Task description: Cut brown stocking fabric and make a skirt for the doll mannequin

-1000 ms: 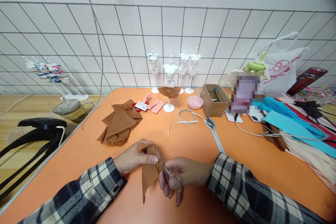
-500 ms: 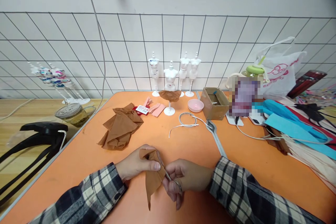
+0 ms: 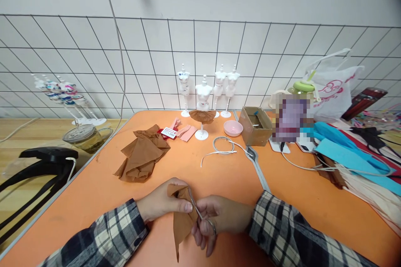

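A piece of brown fabric [image 3: 181, 227] is pinched in my left hand [image 3: 166, 202], thumb on top, with its pointed lower end hanging down. Fingers of my right hand [image 3: 216, 217] are hooked through the handles of small metal scissors [image 3: 199, 212]. The scissor blades lie against the fabric's right side, close to my left fingertips; how far they cut in is hard to see. Beyond my hands, a small white dress form [image 3: 203, 91] on a stand wears a ruffled brown skirt [image 3: 202, 116]. More brown fabric [image 3: 142, 154] lies crumpled to the left.
On the orange table [image 3: 103, 200] are a coiled white cord [image 3: 224, 145], a pink bowl [image 3: 233, 128], a cardboard box [image 3: 256, 127] and pink fabric scraps [image 3: 187, 132]. Several more dress forms [image 3: 231, 85] stand by the wall. Blue fabric [image 3: 354, 154] and cables lie at right.
The scissors have tilted a little and more of the blades shows along the fabric. Both hands stay close together; the whole view has shifted slightly.
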`<move>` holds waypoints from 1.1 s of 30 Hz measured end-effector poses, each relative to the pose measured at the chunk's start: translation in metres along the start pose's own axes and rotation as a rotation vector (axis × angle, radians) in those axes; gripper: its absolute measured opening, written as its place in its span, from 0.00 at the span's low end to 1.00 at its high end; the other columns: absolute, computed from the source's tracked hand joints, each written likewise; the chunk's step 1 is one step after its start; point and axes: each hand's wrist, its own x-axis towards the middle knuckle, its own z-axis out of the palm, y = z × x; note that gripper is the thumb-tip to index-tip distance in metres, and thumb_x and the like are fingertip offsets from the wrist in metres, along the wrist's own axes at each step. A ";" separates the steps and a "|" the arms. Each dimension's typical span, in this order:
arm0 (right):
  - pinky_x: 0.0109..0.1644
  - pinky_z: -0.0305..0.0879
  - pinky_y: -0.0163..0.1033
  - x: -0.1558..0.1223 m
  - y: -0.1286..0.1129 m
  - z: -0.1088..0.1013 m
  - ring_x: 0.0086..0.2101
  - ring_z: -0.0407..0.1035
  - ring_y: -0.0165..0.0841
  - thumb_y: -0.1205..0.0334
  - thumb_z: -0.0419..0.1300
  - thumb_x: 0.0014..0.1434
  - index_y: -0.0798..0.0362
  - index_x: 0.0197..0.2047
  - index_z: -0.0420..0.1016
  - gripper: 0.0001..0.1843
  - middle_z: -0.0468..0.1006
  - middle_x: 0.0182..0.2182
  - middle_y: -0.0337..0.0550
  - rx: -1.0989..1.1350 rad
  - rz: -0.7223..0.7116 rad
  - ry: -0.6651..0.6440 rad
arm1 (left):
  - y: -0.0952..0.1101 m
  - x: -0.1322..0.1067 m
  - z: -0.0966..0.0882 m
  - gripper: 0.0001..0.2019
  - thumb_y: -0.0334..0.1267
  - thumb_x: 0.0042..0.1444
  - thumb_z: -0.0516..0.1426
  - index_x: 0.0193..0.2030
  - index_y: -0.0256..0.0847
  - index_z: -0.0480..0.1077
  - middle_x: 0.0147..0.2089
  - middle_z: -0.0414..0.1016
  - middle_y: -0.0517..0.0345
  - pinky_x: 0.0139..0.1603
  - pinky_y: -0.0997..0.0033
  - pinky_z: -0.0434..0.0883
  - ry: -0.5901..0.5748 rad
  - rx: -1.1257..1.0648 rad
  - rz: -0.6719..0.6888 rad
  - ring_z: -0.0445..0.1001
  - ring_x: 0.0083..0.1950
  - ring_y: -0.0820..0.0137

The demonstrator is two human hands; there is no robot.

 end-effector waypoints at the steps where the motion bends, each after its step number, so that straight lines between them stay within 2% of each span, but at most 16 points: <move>1: 0.26 0.71 0.33 0.000 0.000 -0.001 0.24 0.71 0.27 0.37 0.72 0.35 0.59 0.33 0.67 0.35 0.73 0.25 0.38 -0.014 0.005 0.009 | 0.001 0.000 0.000 0.17 0.46 0.43 0.69 0.26 0.32 0.74 0.23 0.70 0.60 0.28 0.76 0.59 -0.001 0.004 0.010 0.64 0.27 0.74; 4: 0.23 0.67 0.29 0.000 -0.001 -0.003 0.20 0.70 0.26 0.37 0.71 0.36 0.58 0.31 0.66 0.34 0.73 0.23 0.37 -0.073 -0.005 0.050 | 0.004 0.000 0.000 0.18 0.49 0.45 0.68 0.32 0.33 0.77 0.27 0.74 0.57 0.31 0.75 0.63 0.014 -0.040 0.064 0.68 0.30 0.71; 6: 0.22 0.66 0.28 -0.001 -0.003 -0.005 0.20 0.71 0.26 0.36 0.71 0.37 0.58 0.32 0.66 0.34 0.74 0.23 0.38 -0.089 -0.016 0.066 | 0.007 0.000 -0.002 0.18 0.49 0.46 0.67 0.37 0.35 0.78 0.33 0.76 0.55 0.34 0.74 0.65 0.077 -0.122 0.108 0.70 0.33 0.70; 8: 0.22 0.66 0.28 -0.001 -0.003 -0.005 0.20 0.71 0.26 0.36 0.70 0.37 0.58 0.31 0.66 0.34 0.74 0.23 0.38 -0.095 -0.015 0.063 | 0.009 0.000 -0.004 0.15 0.47 0.48 0.67 0.35 0.37 0.79 0.35 0.75 0.55 0.36 0.74 0.66 0.137 -0.204 0.134 0.70 0.35 0.70; 10: 0.23 0.66 0.28 -0.001 -0.003 -0.005 0.20 0.71 0.26 0.36 0.71 0.37 0.58 0.30 0.66 0.34 0.74 0.23 0.38 -0.096 -0.010 0.049 | 0.010 0.000 -0.006 0.13 0.45 0.47 0.67 0.31 0.36 0.79 0.33 0.74 0.56 0.35 0.74 0.66 0.151 -0.236 0.136 0.70 0.34 0.71; 14: 0.24 0.67 0.29 0.000 0.002 -0.006 0.21 0.71 0.27 0.37 0.71 0.37 0.58 0.33 0.67 0.34 0.74 0.23 0.37 -0.067 0.011 0.020 | 0.008 -0.001 -0.008 0.15 0.45 0.43 0.70 0.32 0.35 0.78 0.31 0.75 0.55 0.34 0.73 0.65 0.138 -0.180 0.079 0.70 0.33 0.70; 20: 0.30 0.68 0.32 0.003 0.008 -0.012 0.21 0.68 0.23 0.36 0.70 0.38 0.60 0.35 0.69 0.36 0.72 0.23 0.37 -0.058 -0.002 -0.034 | -0.002 -0.002 -0.004 0.17 0.47 0.40 0.70 0.28 0.34 0.75 0.27 0.74 0.56 0.32 0.72 0.63 0.186 -0.153 0.041 0.68 0.31 0.70; 24: 0.30 0.68 0.32 0.004 0.005 -0.010 0.19 0.65 0.22 0.34 0.70 0.37 0.59 0.33 0.68 0.36 0.68 0.20 0.34 -0.080 -0.038 -0.039 | -0.004 -0.001 -0.002 0.19 0.47 0.37 0.72 0.29 0.34 0.75 0.28 0.74 0.57 0.33 0.72 0.63 0.224 -0.198 0.023 0.68 0.31 0.70; 27: 0.29 0.68 0.32 0.002 0.001 -0.008 0.18 0.65 0.22 0.36 0.70 0.39 0.58 0.30 0.66 0.33 0.66 0.18 0.31 -0.101 -0.031 -0.029 | -0.002 0.000 -0.001 0.19 0.47 0.38 0.71 0.27 0.33 0.74 0.26 0.72 0.57 0.32 0.73 0.62 0.209 -0.213 0.040 0.67 0.30 0.72; 33: 0.31 0.70 0.34 0.003 0.004 -0.007 0.22 0.67 0.23 0.36 0.70 0.40 0.58 0.36 0.68 0.34 0.72 0.26 0.38 -0.043 -0.070 -0.050 | -0.003 0.001 0.002 0.18 0.47 0.41 0.70 0.27 0.33 0.74 0.26 0.71 0.58 0.31 0.73 0.62 0.164 -0.199 0.037 0.66 0.30 0.71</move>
